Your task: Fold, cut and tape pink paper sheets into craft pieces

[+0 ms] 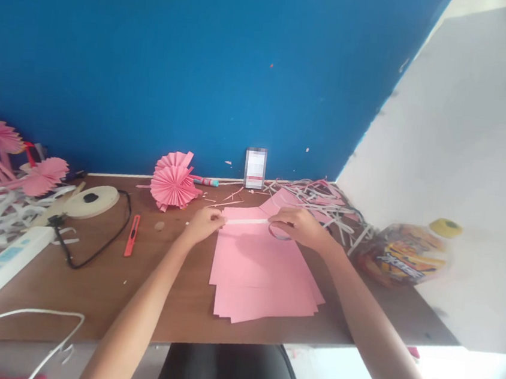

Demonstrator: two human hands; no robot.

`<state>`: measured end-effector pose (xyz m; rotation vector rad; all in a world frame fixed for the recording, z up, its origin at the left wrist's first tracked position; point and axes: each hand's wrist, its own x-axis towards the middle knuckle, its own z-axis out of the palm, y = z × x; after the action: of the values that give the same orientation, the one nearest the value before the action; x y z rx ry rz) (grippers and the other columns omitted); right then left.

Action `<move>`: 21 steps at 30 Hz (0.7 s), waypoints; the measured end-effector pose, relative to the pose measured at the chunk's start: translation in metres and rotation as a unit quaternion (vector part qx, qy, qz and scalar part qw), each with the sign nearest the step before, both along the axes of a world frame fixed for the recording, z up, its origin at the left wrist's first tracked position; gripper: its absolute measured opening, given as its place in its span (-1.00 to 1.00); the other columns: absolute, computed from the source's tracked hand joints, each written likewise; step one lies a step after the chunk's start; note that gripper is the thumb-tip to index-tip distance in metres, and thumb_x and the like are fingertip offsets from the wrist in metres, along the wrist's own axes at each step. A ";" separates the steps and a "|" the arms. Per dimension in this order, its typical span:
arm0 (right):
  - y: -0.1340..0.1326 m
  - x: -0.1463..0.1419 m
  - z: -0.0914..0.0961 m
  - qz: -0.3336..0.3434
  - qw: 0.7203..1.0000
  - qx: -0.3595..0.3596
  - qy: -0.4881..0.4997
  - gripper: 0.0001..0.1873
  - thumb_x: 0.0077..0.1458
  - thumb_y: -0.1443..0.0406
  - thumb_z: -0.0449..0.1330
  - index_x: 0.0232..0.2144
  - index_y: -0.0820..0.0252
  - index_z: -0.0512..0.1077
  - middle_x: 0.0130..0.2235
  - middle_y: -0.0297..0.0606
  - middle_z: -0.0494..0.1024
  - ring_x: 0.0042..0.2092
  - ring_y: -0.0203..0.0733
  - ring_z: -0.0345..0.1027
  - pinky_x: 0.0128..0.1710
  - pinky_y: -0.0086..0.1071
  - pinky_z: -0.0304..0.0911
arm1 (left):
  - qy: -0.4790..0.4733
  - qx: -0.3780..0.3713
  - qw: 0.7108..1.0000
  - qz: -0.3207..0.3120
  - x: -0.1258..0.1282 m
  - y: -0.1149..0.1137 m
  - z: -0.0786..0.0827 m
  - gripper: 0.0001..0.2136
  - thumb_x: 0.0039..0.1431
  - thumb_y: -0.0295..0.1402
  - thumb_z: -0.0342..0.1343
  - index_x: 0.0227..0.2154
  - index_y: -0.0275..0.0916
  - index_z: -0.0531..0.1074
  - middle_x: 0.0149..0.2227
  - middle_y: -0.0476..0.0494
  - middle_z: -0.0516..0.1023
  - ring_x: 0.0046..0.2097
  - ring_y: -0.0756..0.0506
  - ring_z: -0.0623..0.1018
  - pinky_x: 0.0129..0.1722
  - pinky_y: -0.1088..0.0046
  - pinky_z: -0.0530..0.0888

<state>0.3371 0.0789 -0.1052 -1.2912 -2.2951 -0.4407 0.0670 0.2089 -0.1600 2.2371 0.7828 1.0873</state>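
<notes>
A white strip of tape stretches across the top of the stacked pink paper sheets. My left hand pinches the strip's left end at the upper left corner of the sheets. My right hand closes on the strip's other end, and the curved edge of a tape roll shows below its fingers. The rest of the roll is hidden by the hand. Whether the strip touches the paper along its whole length, I cannot tell.
Left of the sheets lies a red utility knife. Behind are folded pink paper fans and a heap of paper strips. A white power strip, a round cream device and a yellow-capped bottle flank the table.
</notes>
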 end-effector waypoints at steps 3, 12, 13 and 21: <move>-0.008 0.004 0.007 -0.007 0.997 -0.045 0.058 -0.73 0.22 0.20 0.07 -0.22 0.12 0.55 -0.25 -0.30 0.51 -0.25 -0.41 0.34 -0.24 -0.52 0.16 | 0.005 0.004 1.000 -0.001 0.000 0.007 -0.007 -0.76 0.09 -0.25 0.02 -0.55 -0.31 0.39 -0.49 0.00 0.44 -0.38 0.04 0.38 -0.34 0.55 0.20; -0.020 0.023 0.013 -0.091 0.988 -0.084 0.092 -0.75 0.14 0.15 0.11 -0.31 0.08 0.55 -0.23 -0.37 0.52 -0.23 -0.37 0.37 -0.22 -0.50 0.22 | 0.019 -0.026 0.999 -0.007 0.005 0.023 -0.027 -0.72 0.11 -0.18 -0.03 -0.54 -0.30 0.32 -0.58 0.06 0.29 -0.47 0.07 0.27 -0.41 0.57 0.14; -0.020 0.024 0.013 -0.095 0.989 -0.083 0.077 -0.75 0.15 0.16 0.09 -0.31 0.08 0.56 -0.22 -0.37 0.53 -0.22 -0.37 0.37 -0.20 -0.50 0.22 | 0.023 -0.026 0.999 -0.005 0.005 0.023 -0.027 -0.72 0.11 -0.18 -0.03 -0.53 -0.30 0.34 -0.58 0.06 0.30 -0.47 0.07 0.27 -0.41 0.57 0.14; -0.019 0.033 0.012 -0.146 0.988 -0.053 -0.023 -0.73 0.18 0.20 0.05 -0.33 0.05 0.56 -0.21 -0.41 0.54 -0.19 -0.35 0.39 -0.19 -0.48 0.19 | 0.040 -0.050 0.998 0.028 -0.001 0.023 -0.027 -0.62 0.07 -0.06 0.02 -0.53 -0.32 0.42 -0.61 0.00 0.33 -0.51 0.06 0.28 -0.47 0.57 0.13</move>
<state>0.3698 0.0597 -0.0930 -1.6965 -2.1987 -0.4549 0.0664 0.2316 -0.1865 2.1972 0.9183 0.9680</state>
